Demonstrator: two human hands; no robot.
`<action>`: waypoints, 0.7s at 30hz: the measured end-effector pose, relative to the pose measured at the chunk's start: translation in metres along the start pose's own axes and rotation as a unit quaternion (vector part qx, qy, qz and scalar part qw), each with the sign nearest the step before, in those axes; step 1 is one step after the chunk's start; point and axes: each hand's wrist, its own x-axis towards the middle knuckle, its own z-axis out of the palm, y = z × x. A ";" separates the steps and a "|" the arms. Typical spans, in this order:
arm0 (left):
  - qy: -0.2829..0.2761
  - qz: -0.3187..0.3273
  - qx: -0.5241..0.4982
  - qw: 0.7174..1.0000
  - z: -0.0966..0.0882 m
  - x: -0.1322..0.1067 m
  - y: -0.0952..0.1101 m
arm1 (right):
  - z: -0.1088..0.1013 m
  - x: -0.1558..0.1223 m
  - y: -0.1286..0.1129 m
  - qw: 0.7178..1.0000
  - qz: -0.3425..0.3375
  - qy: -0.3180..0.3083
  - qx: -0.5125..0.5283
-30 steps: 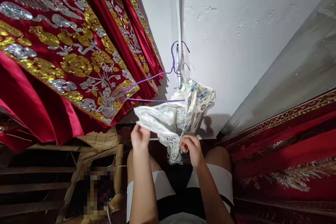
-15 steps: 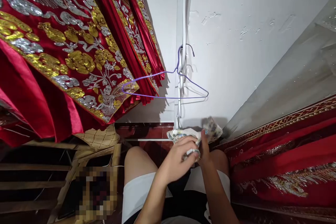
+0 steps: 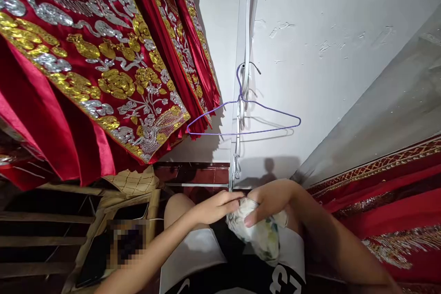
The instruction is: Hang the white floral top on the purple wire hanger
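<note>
While a white wall [image 3: 310, 78] filled the back, a red sequined drape [image 3: 115, 82] hung off to the left. A purple hanger [image 3: 240, 97] dangled in front of the wall, and below it a patterned cloth [image 3: 260, 235] sat bunched over the lap [image 3: 196, 250], kinda blurry. The left hand [image 3: 216, 206] and right hand [image 3: 270, 197] were close together, both gripping it.

Both hands meet just above the lap [image 3: 193, 250], close together. The left forearm [image 3: 165, 241] slants up from the lower left, the left hand [image 3: 217, 207] reaching rightward with fingers fairly straight. The right elbow is bent outward, the right hand [image 3: 274, 197] angled inward, slightly blurred, thumb pointing down and left, fingers partly hidden.
</note>
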 end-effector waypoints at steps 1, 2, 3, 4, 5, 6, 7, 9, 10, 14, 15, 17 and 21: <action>-0.018 -0.014 0.042 0.999 -0.003 -0.006 -0.003 | -0.005 -0.005 -0.002 0.999 0.002 -0.022 -0.047; -0.026 -0.030 0.095 0.995 -0.008 -0.012 -0.005 | -0.011 -0.009 -0.002 0.996 -0.005 -0.001 -0.089; -0.021 -0.050 0.154 0.987 -0.016 -0.018 -0.004 | -0.016 -0.012 -0.001 0.990 -0.019 0.063 -0.121; -0.007 -0.076 0.216 0.973 -0.026 -0.023 -0.002 | -0.021 -0.013 0.001 0.976 -0.041 0.163 -0.136; 0.007 -0.108 0.276 0.955 -0.036 -0.028 0.002 | -0.026 -0.011 0.005 0.954 -0.062 0.258 -0.137; 0.016 -0.143 0.334 0.931 -0.046 -0.032 0.006 | -0.031 -0.007 0.009 0.930 -0.080 0.335 -0.130; 0.017 -0.182 0.386 0.904 -0.054 -0.036 0.010 | -0.037 -0.002 0.014 0.908 -0.089 0.391 -0.118; 0.006 -0.264 0.456 0.850 -0.067 -0.042 0.019 | -0.048 0.012 0.026 0.877 -0.084 0.462 -0.106; -0.001 -0.300 0.474 0.828 -0.071 -0.045 0.022 | -0.054 0.019 0.033 0.866 -0.080 0.481 -0.109; 0.045 -0.360 0.487 0.795 -0.084 -0.057 0.029 | -0.070 0.026 0.057 0.843 -0.090 0.516 -0.125; 0.076 -0.356 0.487 0.794 -0.089 -0.059 0.030 | -0.072 0.022 0.061 0.836 -0.081 0.528 -0.128; 0.141 -0.352 0.478 0.792 -0.100 -0.062 0.031 | -0.072 0.010 0.063 0.824 -0.056 0.548 -0.133; 0.242 -0.274 0.414 0.834 -0.116 -0.049 0.038 | -0.069 -0.017 0.057 0.816 -0.047 0.562 -0.130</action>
